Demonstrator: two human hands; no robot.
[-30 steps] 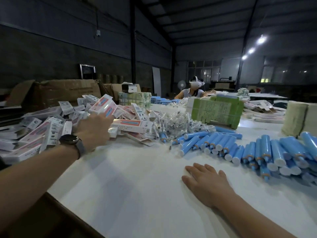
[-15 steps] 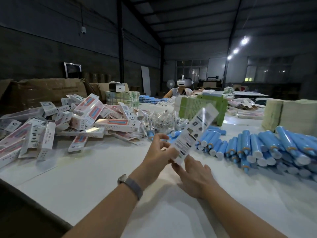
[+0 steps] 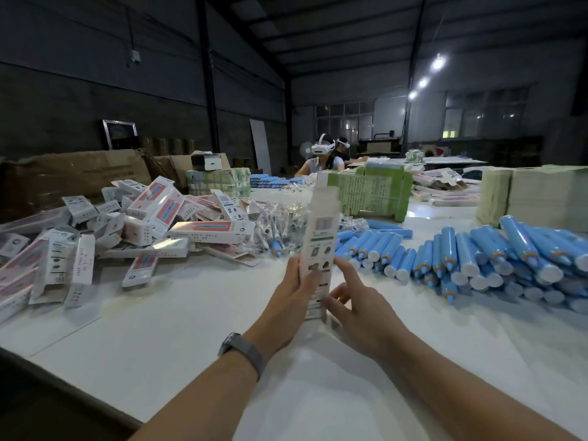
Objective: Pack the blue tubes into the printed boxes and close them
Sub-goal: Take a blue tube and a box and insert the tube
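Print on the held box is motion-blurred, unreadable. Its bottom end is hidden behind the left hand & right hand. Box pile runs off the left edge; blue tubes run off the right edge. Both forearms cut at bottom edge.

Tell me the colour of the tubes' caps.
White caps on the blue plastic tubes, head view.
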